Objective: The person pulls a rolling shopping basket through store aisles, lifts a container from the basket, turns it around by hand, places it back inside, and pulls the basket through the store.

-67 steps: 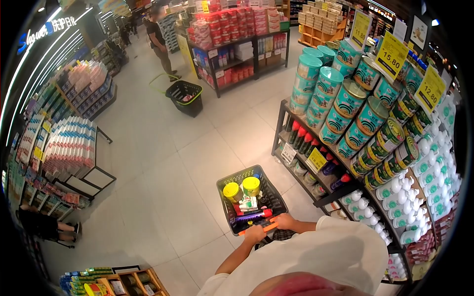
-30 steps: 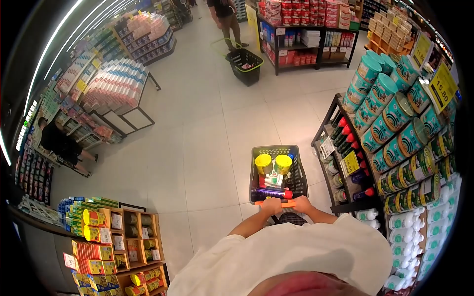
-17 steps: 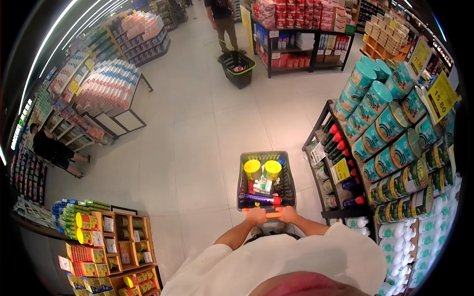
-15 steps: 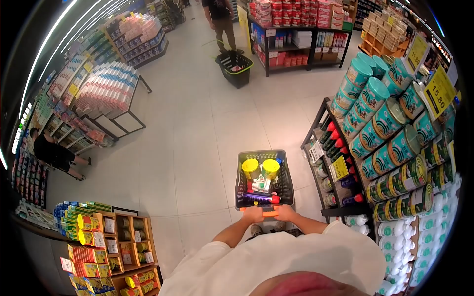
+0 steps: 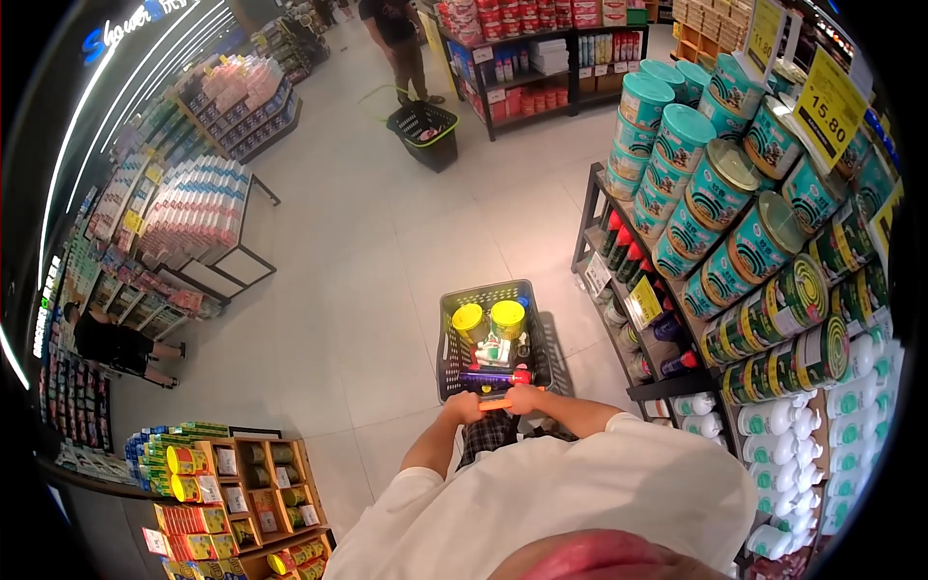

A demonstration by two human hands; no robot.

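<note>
In the head view, a black shopping basket (image 5: 449, 350) sits just below the middle of the frame, slightly right of centre. Its longer side runs roughly up and down the frame, the far end towards the top. An orange handle (image 5: 495, 404) lies across the near end, its long axis close to level from left to right.

Two hands have hold of it. The left hand (image 5: 462, 407) is closed around the handle's left end and the right hand (image 5: 523, 397) around its right end; the fingertips are too small to make out.

Inside the basket are two yellow tubs (image 5: 469, 318), side by side in the far half, lids up. Below them lies one white-and-green packet (image 5: 493, 349). One purple bottle (image 5: 485, 378) lies crosswise at the near end, its single red cap (image 5: 523, 376) pointing right. A small blue item in the upper right corner is too small to name.

A second basket (image 5: 437, 145), black with a green rim, stands on the floor at upper middle, well apart, with something pinkish inside. One person (image 5: 394, 43) stands just behind it; another person (image 5: 108, 340) is at the left edge. At right, a shelf (image 5: 595, 208) carries teal tins (image 5: 675, 159), too overlapped to count.
</note>
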